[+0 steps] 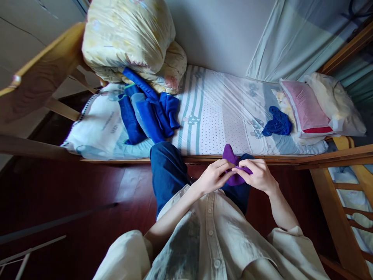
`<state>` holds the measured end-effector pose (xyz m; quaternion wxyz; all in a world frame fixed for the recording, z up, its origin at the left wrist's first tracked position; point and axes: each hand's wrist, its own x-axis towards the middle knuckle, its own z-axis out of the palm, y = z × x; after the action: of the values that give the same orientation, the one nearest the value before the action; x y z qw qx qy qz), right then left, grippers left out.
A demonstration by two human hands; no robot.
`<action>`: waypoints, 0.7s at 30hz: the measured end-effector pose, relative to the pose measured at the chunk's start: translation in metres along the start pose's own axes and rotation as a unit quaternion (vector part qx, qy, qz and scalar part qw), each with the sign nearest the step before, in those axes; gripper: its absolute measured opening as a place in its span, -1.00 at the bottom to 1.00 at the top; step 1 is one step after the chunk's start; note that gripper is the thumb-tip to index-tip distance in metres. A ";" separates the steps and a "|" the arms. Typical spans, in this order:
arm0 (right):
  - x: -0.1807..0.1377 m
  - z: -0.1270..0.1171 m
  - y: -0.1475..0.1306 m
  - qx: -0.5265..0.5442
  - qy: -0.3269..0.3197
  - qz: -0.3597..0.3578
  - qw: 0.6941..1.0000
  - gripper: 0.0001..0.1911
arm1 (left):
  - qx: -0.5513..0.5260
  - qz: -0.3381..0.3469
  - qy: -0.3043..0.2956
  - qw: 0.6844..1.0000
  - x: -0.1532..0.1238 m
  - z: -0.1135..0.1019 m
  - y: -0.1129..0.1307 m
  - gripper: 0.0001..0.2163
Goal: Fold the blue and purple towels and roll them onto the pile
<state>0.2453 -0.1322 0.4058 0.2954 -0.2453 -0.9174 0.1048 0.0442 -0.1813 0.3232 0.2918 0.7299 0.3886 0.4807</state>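
Observation:
A small purple cloth item [232,163], perhaps a sock, is held between both hands just in front of the bed's wooden edge. My left hand [214,175] pinches its left side with curled fingers. My right hand [257,174] grips its right side, fingers closed over the fabric. Both hands are above my knees in dark blue trousers [167,171].
The bed [215,116] has a striped and dotted sheet. A pile of blue clothes [148,112] lies on its left part under a bundled yellow duvet [131,42]. A small blue garment [277,123] lies beside a pink pillow [305,109]. A wooden ladder [340,217] stands at the right.

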 end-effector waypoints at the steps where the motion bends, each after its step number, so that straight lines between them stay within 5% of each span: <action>1: -0.001 -0.005 -0.003 0.003 0.003 0.002 1.000 -0.81 | -0.022 -0.007 -0.012 1.000 0.002 -0.001 0.004 -0.70; 11: -0.008 -0.002 -0.013 0.101 -0.057 -0.038 0.993 -0.90 | -0.191 -0.061 -0.181 0.963 0.002 -0.015 0.013 -0.44; 17: -0.006 -0.006 -0.014 0.064 -0.033 -0.018 0.997 -0.89 | -0.069 -0.086 -0.137 0.985 -0.012 -0.053 -0.005 -0.52; 21: -0.011 -0.007 -0.013 0.047 -0.015 0.011 0.999 -0.85 | 0.007 -0.080 -0.166 0.983 -0.035 -0.077 -0.021 -0.62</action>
<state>0.2521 -0.1482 0.4107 0.2914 -0.2399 -0.9130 0.1547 -0.0420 -0.1960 0.3179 0.3849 0.7679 0.3953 0.3255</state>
